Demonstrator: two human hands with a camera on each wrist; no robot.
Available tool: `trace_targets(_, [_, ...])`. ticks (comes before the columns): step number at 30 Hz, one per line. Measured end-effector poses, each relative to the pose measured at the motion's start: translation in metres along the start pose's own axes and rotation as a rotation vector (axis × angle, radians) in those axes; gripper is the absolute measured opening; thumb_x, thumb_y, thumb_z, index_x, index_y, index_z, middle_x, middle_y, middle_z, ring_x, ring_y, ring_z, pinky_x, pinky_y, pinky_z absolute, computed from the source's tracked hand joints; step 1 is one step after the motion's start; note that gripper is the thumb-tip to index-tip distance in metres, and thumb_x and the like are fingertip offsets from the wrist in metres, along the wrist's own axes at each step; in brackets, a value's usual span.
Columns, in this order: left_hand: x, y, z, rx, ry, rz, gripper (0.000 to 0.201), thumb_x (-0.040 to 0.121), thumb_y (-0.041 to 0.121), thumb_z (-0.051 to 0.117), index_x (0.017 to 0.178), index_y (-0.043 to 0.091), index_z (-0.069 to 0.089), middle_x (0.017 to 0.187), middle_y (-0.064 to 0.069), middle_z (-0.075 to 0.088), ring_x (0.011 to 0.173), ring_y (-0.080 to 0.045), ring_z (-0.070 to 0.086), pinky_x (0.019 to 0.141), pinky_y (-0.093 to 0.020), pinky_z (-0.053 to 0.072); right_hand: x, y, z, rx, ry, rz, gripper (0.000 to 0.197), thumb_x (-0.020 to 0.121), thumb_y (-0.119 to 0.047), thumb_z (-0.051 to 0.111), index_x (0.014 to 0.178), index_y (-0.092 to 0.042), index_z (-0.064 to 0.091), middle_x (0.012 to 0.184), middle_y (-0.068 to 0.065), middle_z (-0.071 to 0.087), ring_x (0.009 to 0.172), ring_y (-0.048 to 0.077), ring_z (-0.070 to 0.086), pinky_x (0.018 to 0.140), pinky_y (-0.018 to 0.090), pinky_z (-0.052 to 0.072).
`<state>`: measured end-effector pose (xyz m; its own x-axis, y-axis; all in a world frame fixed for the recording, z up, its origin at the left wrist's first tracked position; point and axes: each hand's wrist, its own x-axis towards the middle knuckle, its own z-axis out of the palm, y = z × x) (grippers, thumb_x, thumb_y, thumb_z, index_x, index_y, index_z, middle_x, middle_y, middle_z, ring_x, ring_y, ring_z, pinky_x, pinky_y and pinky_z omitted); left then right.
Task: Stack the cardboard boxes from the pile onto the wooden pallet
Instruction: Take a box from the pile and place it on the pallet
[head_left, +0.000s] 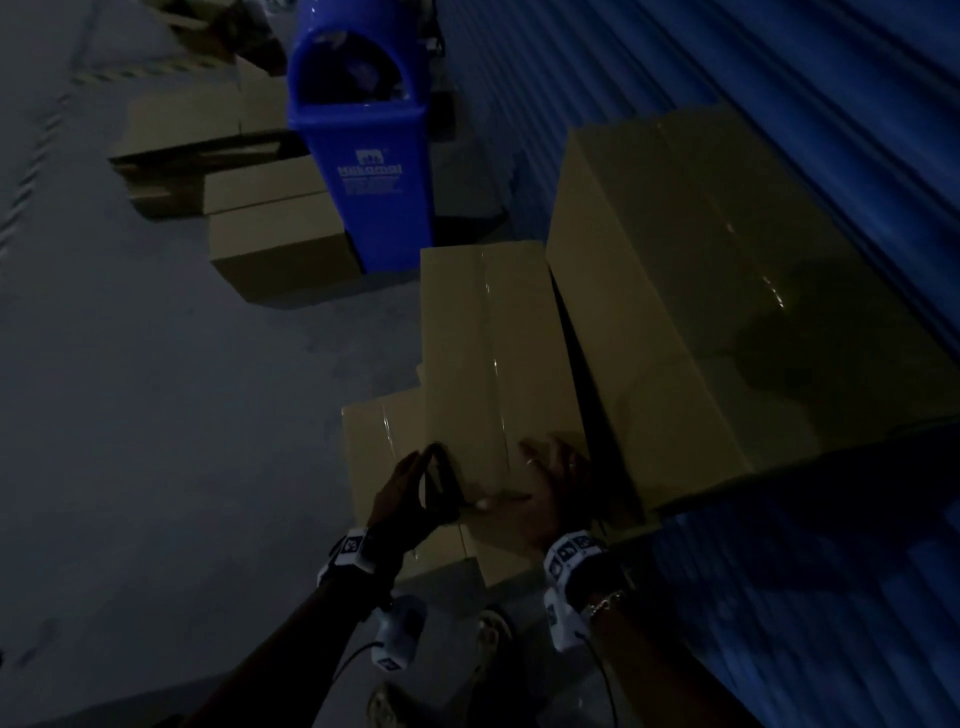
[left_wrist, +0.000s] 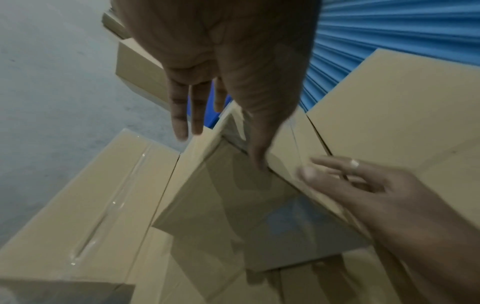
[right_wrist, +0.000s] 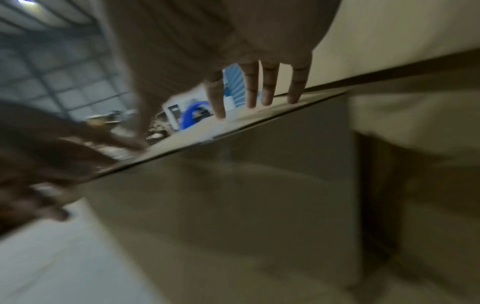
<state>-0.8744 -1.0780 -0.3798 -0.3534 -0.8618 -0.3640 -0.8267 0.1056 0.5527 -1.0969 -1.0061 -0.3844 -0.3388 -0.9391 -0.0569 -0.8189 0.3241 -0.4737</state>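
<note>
A long taped cardboard box (head_left: 483, 338) lies on top of a lower box (head_left: 384, 457), beside a large box (head_left: 701, 291) against the blue wall. Both my hands are at its near end. My left hand (head_left: 402, 491) stands with straight fingers against the near left corner; in the left wrist view the left hand (left_wrist: 219, 150) has its thumb on the box's (left_wrist: 233, 195) top edge. My right hand (head_left: 540, 483) lies flat on the top near the right corner, fingers spread. In the right wrist view its fingertips (right_wrist: 267, 100) rest on the box's (right_wrist: 221, 205) top edge.
A blue plastic bin (head_left: 363, 171) stands behind the long box. More cardboard boxes (head_left: 275, 249) lie on the grey floor (head_left: 156, 389) to its left. A blue corrugated wall (head_left: 779, 78) runs along the right. My foot (head_left: 493, 634) is just below the boxes.
</note>
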Motion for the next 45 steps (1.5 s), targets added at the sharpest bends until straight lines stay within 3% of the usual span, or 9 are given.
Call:
trace_targets(5, [0.013,0.016,-0.002,-0.013,-0.096,0.132,0.060,0.102,0.033,0.056,0.156,0.023,0.032,0.148,0.007,0.045,0.141,-0.023,0.043,0.099,-0.033,0.054,0.025,0.026,-0.016,0.145,-0.148,0.161,0.124,0.049,-0.074,0.086,0.154,-0.041,0.028,0.163,-0.005,0.006,0.149,0.024,0.013,0.120,0.045,0.025])
trace_targets(9, [0.040,0.014,0.013,0.177,-0.135,0.196,0.119,0.082,0.066,0.067,0.158,0.024,-0.014,0.166,0.004,-0.013,0.150,-0.038,-0.019,0.118,-0.053,0.032,0.040,0.037,-0.024,0.250,-0.231,0.084,0.144,0.042,-0.065,0.094,0.158,-0.040,0.014,0.160,-0.017,0.006,0.148,0.012,0.012,0.120,0.021,0.019])
trace_targets(11, [0.049,0.007,0.015,0.244,-0.200,0.209,0.137,0.071,0.073,0.071,0.152,0.021,-0.026,0.165,-0.003,-0.023,0.146,-0.045,-0.025,0.115,-0.057,0.035,0.043,0.043,-0.025,0.165,-0.220,0.044,0.138,0.040,-0.075,0.088,0.156,-0.048,0.016,0.163,-0.015,0.001,0.151,0.017,0.009,0.122,0.032,0.020])
trace_targets(20, [0.042,-0.001,0.030,-0.080,-0.069,0.190,0.153,0.057,0.054,0.093,0.153,0.040,-0.025,0.154,0.002,-0.047,0.141,-0.045,0.035,0.098,-0.056,0.052,0.059,0.057,-0.015,0.056,-0.221,-0.023,0.129,0.046,-0.082,0.080,0.153,-0.058,0.012,0.167,-0.013,-0.007,0.154,0.018,0.003,0.123,0.039,0.017])
trace_targets(27, [0.026,-0.008,0.024,-0.092,-0.010,0.158,0.156,0.048,0.080,0.082,0.154,0.036,-0.024,0.162,-0.013,-0.029,0.145,-0.051,0.023,0.101,-0.066,0.045,0.052,0.050,-0.017,0.045,-0.219,-0.121,0.117,0.049,-0.086,0.075,0.151,-0.055,0.026,0.168,-0.013,-0.002,0.155,0.023,0.006,0.123,0.052,0.023])
trace_targets(33, [-0.037,-0.019,-0.013,-0.078,0.113,0.070,0.142,0.055,0.094,0.063,0.158,0.035,-0.016,0.165,-0.012,-0.016,0.134,-0.049,0.043,0.092,-0.058,0.054,0.036,0.013,-0.024,0.000,-0.574,-0.362,0.139,0.039,-0.080,0.083,0.152,-0.014,0.036,0.163,0.015,0.026,0.149,0.027,0.028,0.110,0.020,0.031])
trace_targets(35, [-0.063,-0.029,-0.024,-0.075,0.157,0.021,0.139,0.058,0.091,0.066,0.156,0.039,-0.017,0.166,-0.007,-0.018,0.133,-0.046,0.045,0.093,-0.053,0.055,0.027,-0.010,-0.025,0.222,-0.558,-0.347,0.107,0.057,-0.056,0.092,0.148,-0.025,0.045,0.168,0.000,0.014,0.153,0.015,0.018,0.119,0.017,0.021])
trace_targets(43, [-0.191,-0.070,-0.047,-0.067,0.394,-0.125,0.125,0.067,0.090,0.059,0.160,0.033,-0.001,0.166,0.005,-0.024,0.137,-0.037,0.046,0.094,-0.046,0.054,-0.011,-0.111,-0.024,0.233,-0.461,-0.742,0.094,0.063,-0.076,0.077,0.145,-0.038,0.050,0.168,-0.010,0.011,0.148,0.001,0.007,0.121,0.017,0.001])
trace_targets(45, [-0.229,-0.076,-0.048,-0.082,0.462,-0.174,0.122,0.068,0.093,0.052,0.161,0.031,0.003,0.166,0.003,-0.022,0.141,-0.038,0.041,0.097,-0.051,0.052,-0.024,-0.134,-0.018,0.212,-0.497,-0.822,0.093,0.063,-0.076,0.077,0.145,-0.043,0.049,0.168,-0.011,0.012,0.148,0.002,0.012,0.125,0.033,0.019])
